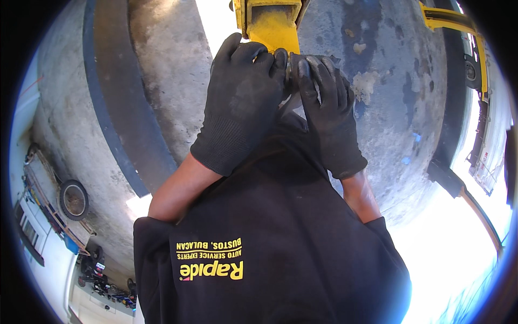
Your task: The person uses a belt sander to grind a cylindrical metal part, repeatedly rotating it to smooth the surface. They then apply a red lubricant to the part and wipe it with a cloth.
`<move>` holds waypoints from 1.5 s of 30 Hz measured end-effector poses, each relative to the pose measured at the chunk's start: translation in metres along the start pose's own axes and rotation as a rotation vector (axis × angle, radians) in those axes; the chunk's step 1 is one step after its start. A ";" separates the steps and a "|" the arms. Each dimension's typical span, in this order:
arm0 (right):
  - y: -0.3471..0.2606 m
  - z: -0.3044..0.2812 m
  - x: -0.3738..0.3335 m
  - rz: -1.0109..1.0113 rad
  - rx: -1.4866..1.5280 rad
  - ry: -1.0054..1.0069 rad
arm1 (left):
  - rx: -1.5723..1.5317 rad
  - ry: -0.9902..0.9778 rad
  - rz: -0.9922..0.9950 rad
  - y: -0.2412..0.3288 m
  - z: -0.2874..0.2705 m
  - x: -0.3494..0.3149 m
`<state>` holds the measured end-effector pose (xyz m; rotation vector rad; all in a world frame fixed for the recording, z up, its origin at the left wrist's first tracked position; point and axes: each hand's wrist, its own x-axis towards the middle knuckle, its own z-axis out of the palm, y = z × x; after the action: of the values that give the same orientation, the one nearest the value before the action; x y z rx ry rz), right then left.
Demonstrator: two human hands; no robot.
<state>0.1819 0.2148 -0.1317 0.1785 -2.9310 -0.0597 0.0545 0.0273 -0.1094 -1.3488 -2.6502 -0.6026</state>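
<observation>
Yellow metal arm (274, 39) ends right at my fingertips, at the top centre of my view. My left hand (241, 102) curls its fingers in against that end, and my right hand (333, 116) bends its fingers close beside; whether they grip anything I can't tell, as knuckles hide the contact. I'd worry about a slip if the glove coating slides on smooth paint, or a pinched fingertip where the arm meets its boxy housing (242, 17) (thin gloves would hardly spare me). Ribbed black knit hugs my wrists; below hangs my softly creased dark shirt (286, 216). Farther out, rough, blotchy concrete floor (167, 81) carries a dark curving band (116, 81), with a round wheel (74, 200) lower left.
</observation>
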 end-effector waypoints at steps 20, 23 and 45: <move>0.002 -0.033 0.044 0.061 0.127 -0.241 | 0.070 0.011 0.000 0.006 0.003 -0.003; 0.001 -0.034 0.045 0.075 0.234 -0.243 | 0.082 -0.001 -0.006 0.005 0.006 -0.004; -0.010 -0.040 0.049 -0.033 -0.225 -0.228 | 0.117 0.060 -0.018 0.006 0.020 -0.008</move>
<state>0.1435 0.1978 -0.0832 0.1962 -3.1153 -0.4407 0.0654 0.0322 -0.1277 -1.2564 -2.6077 -0.4742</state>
